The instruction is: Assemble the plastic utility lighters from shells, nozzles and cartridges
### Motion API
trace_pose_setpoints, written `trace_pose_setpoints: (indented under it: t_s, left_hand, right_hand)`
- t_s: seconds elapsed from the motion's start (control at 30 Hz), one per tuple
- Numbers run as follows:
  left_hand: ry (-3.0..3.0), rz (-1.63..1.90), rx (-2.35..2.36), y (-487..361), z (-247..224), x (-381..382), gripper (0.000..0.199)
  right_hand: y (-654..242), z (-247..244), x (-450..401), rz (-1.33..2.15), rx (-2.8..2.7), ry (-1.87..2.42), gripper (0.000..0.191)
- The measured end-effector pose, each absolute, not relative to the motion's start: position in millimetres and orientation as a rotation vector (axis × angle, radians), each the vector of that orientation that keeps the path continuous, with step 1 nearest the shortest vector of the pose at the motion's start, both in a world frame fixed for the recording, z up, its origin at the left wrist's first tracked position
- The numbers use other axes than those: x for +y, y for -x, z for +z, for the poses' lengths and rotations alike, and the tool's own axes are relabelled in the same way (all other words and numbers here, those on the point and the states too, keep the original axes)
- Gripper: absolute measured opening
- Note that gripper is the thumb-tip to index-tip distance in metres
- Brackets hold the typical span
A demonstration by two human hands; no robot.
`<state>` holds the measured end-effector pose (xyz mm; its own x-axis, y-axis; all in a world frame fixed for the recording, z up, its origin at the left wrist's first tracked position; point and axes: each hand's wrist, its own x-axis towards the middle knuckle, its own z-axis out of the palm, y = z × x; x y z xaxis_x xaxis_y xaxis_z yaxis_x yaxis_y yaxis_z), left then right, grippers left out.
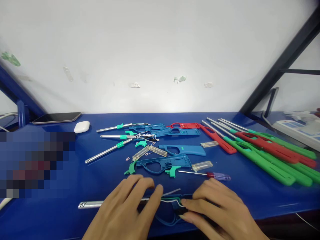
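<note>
A blue half casing of a long-nosed gas lighter [166, 220] lies in front of me, its metal tube [90, 204] pointing left. My left hand [130, 203] is curled over the spot where tube and casing meet, holding the lighter down and covering part of it. With thumb and forefinger, my right hand [215, 206] pinches a small black part [182, 210] inside the casing. A white wire [172, 200] and a green piece run beside those fingertips. Much of the casing's right end is hidden under the right hand.
Beyond my hands lie another blue casing half [165, 164], a teal trigger [173, 171], a screwdriver [217, 176], clear fuel tanks [202, 165] and metal tubes [108, 151]. Green and red lighters [265, 160] are piled right. An earbud case [82, 127] and phone [57, 117] sit back left.
</note>
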<state>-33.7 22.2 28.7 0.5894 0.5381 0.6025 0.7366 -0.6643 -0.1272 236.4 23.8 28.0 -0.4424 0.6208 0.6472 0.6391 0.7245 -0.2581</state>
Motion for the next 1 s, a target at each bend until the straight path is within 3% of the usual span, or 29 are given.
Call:
trace_pose_setpoints:
  t_s: [0.13,0.27,0.47,0.67,0.83,1.0]
  left_hand:
    - [2.658,-0.462,-0.988,10,53,51,0.046]
    - [2.730,-0.394,-0.986,-9,60,75,0.024]
    - [2.809,-0.426,-1.015,-14,59,77,0.020]
    - [2.880,-0.589,-1.082,-6,70,74,0.021]
    - [2.772,-0.920,-1.252,11,81,54,0.039]
    - [2.741,-1.325,-1.293,22,66,33,0.018]
  right_hand:
    - [-237,27,26,-0.045,-2.164,0.945,0.035]
    - [-237,26,23,0.001,-2.197,0.929,0.035]
    - [-236,23,19,0.084,-2.222,0.997,0.039]
    - [-238,26,22,0.056,-2.227,0.946,0.033]
    - [-236,26,23,0.057,-2.215,0.947,0.031]
    - [-237,25,22,0.086,-2.205,0.960,0.027]
